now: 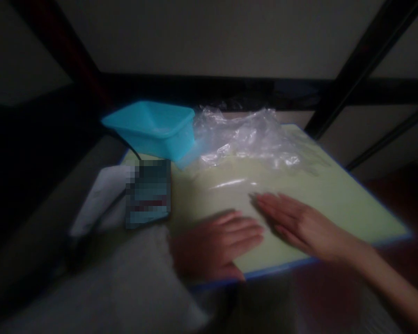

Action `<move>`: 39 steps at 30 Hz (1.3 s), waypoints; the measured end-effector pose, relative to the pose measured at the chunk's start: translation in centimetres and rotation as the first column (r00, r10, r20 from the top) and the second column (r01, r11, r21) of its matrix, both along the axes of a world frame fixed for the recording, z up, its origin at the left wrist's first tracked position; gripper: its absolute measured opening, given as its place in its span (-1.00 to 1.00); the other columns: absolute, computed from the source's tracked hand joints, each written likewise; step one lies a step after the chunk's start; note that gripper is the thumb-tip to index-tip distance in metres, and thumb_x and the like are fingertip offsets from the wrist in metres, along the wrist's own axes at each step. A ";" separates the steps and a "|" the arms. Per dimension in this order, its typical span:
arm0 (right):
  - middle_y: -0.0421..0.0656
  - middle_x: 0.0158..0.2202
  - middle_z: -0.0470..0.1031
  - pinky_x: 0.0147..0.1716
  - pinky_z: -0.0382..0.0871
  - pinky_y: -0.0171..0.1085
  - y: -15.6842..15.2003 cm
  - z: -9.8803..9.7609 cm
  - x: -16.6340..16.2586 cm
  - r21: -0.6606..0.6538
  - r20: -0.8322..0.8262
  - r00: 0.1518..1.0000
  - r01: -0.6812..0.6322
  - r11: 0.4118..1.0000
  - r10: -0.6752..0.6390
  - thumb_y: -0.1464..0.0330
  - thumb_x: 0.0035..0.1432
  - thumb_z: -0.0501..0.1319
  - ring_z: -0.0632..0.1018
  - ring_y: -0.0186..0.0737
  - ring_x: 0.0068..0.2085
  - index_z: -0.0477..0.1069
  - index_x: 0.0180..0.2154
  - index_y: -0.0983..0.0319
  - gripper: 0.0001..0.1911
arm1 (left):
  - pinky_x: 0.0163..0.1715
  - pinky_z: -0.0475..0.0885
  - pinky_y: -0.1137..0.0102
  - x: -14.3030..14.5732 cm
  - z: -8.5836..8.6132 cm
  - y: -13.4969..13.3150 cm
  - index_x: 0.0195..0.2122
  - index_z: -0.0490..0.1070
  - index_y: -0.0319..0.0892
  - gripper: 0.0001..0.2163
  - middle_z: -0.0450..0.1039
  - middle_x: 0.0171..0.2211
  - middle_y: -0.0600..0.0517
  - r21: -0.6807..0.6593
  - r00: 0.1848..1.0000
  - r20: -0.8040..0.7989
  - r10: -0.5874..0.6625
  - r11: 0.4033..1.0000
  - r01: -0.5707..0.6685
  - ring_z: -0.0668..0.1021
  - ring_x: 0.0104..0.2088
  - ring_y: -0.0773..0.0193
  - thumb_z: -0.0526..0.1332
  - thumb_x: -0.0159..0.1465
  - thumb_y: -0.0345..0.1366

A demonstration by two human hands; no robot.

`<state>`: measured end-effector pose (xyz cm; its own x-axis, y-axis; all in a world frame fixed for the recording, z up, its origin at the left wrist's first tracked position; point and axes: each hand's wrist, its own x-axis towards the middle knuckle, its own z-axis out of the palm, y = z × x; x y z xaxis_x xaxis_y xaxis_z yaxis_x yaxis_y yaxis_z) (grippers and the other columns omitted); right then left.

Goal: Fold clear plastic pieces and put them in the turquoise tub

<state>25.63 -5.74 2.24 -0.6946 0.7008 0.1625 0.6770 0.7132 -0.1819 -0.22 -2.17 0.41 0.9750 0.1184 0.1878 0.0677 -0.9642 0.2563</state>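
Observation:
My left hand [223,241] lies flat near the front edge of a pale yellow-green table [362,208], its fingers stretched to the right. Across from it, my right hand [299,222] is also flat, with fingers together and pointing left. Neither hand holds anything. Just beyond the fingertips is a shiny, smooth area of clear plastic [228,183]; whether the hands touch it I cannot tell. Crumpled clear plastic film [247,137] lies behind, towards the table's back edge. The picture is dim and blurred.
A turquoise plastic basin [177,139] stands at the back left. Nearer, a phone-like flat device [148,192], blurred out, lies beside something white [102,197], with a dark cable [130,147] by it. Dark frame bars [351,65] rise behind the table.

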 end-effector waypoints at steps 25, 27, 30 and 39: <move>-0.05 0.34 -0.08 0.28 -0.13 0.04 -2.3 -1.1 0.8 -0.015 0.174 0.984 0.038 0.999 -0.034 0.22 0.32 0.02 -0.02 -0.13 0.33 -0.18 0.32 0.29 -0.33 | 0.28 -0.11 0.07 -0.3 -0.5 0.0 0.29 -0.02 -0.35 -0.32 0.03 0.29 -0.24 0.022 0.997 -0.045 0.062 0.998 -0.062 0.06 0.31 0.03 -0.18 0.34 0.11; -0.03 0.35 -0.11 0.28 -0.14 0.05 -2.3 -1.3 0.9 0.006 0.184 0.982 0.049 0.999 -0.049 0.18 0.31 0.01 -0.04 -0.12 0.34 -0.19 0.32 0.32 -0.31 | 0.29 -0.13 0.08 -0.3 -0.4 0.0 0.30 -0.03 -0.33 -0.32 0.01 0.30 -0.22 0.012 0.997 -0.057 0.058 0.998 -0.058 0.04 0.32 0.03 -0.17 0.34 0.12; -0.01 0.35 -0.14 0.27 -0.12 0.06 -2.3 -1.5 0.9 0.022 0.195 0.978 0.066 0.998 -0.069 0.15 0.31 0.00 -0.05 -0.10 0.34 -0.20 0.33 0.34 -0.29 | 0.29 -0.15 0.08 -0.3 -0.5 0.0 0.30 -0.04 -0.30 -0.32 -0.02 0.31 -0.20 0.001 0.995 -0.076 0.059 0.998 -0.059 0.01 0.33 0.04 -0.14 0.33 0.12; 0.03 0.36 -0.20 0.27 -0.09 0.03 -2.7 -0.8 0.5 0.015 0.168 0.982 0.087 0.996 -0.088 0.06 0.31 -0.07 -0.08 -0.06 0.34 -0.24 0.33 0.38 -0.23 | 0.29 -0.18 0.08 -0.2 -0.4 0.0 0.29 -0.03 -0.34 -0.31 -0.09 0.33 -0.22 -0.005 0.994 -0.090 0.063 0.998 -0.064 -0.03 0.33 0.04 -0.12 0.33 0.13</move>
